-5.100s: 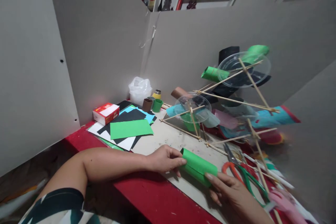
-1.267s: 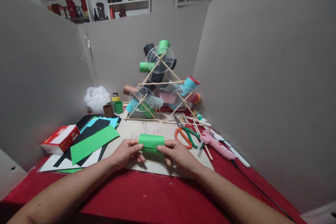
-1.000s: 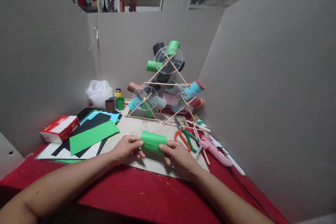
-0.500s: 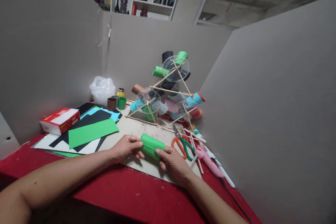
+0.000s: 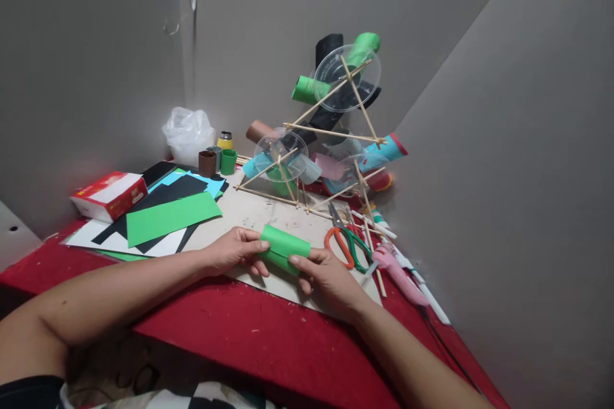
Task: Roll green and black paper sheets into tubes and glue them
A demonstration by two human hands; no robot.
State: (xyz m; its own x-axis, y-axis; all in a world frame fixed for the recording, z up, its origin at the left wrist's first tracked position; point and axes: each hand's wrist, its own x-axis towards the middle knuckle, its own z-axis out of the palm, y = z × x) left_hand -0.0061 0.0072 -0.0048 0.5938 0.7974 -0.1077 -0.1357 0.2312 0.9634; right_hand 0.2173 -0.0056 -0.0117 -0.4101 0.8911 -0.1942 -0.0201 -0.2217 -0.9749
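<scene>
A green paper tube (image 5: 286, 248) with a visible overlapping seam is held over the front of a pale board (image 5: 220, 230). My left hand (image 5: 240, 249) pinches its left end between thumb and fingers. At the right end, my right hand (image 5: 323, 278) grips it with the thumb pressed near the seam. Behind the tube stands a model of wooden sticks (image 5: 330, 132), clear plastic discs (image 5: 330, 92) and coloured paper tubes. Scissors with orange and green handles (image 5: 346, 246) lie just right of my right hand, beside a pink glue gun (image 5: 401, 276).
Left on the red table (image 5: 230, 319) are a green sheet (image 5: 173, 220), other coloured sheets and a red-and-white box (image 5: 109, 197). Farther back stand a white plastic bag (image 5: 188, 134), a brown paper cup (image 5: 207, 163) and a yellow bottle (image 5: 225, 140). Grey panels (image 5: 518, 160) enclose the table.
The view has tilted downward, so the shelves are out of sight and my lap shows. Both hands keep the same hold on the green paper tube.
</scene>
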